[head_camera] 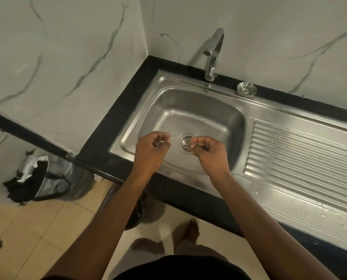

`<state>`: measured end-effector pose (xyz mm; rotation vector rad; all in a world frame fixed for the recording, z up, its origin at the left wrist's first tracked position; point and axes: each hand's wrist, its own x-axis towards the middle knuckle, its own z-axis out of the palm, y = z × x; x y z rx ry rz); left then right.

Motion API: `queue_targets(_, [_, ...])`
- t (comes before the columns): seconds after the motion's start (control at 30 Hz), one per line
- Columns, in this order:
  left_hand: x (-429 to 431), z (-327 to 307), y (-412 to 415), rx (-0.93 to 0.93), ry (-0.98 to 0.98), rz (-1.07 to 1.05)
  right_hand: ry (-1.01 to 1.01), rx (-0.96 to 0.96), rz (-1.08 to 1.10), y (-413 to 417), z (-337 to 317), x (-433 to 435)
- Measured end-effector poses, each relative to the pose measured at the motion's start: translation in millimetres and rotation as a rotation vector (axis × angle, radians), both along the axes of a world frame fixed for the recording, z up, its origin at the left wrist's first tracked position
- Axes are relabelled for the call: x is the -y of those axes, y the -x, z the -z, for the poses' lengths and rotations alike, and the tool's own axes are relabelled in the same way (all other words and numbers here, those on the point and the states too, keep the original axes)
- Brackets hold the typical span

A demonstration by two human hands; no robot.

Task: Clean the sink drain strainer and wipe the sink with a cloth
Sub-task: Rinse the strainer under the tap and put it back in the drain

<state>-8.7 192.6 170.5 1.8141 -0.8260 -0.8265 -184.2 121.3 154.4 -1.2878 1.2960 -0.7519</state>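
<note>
Shows the round perforated stainless-steel drain strainer [246, 89] lying on the back edge of the wet steel sink [289, 122], right of the chrome tap [213, 55]. Holds left hand [151, 147] and right hand [208, 150] over the basin, flanking the open drain hole [186, 144], fingers curled in, gripping nothing visible. Probably light, stiff, slippery when wet; best pinched by its flat rim or centre knob.

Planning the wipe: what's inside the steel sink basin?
Water droplets and the round metal drain; the slotted steel strainer sits on the back ledge. The left hand and right hand hide part of its floor.
</note>
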Motion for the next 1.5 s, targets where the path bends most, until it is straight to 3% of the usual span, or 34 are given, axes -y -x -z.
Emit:
queue_targets(0.8, [127.7, 39.7, -31.6, 0.035, -0.093, 0.32, -0.121, -0.111, 0.311, -18.0, 24.4, 60.2])
queue_targets(1.27, [203.7, 24.0, -25.3, 0.019, -0.056, 0.367, -0.039, -0.118, 0.348, -1.1, 17.9, 100.9])
queue_targets(1.5, [278.1, 7.9, -26.8, 0.114, -0.016, 0.381, 0.043, -0.146, 0.369, 11.1, 8.6, 151.4])
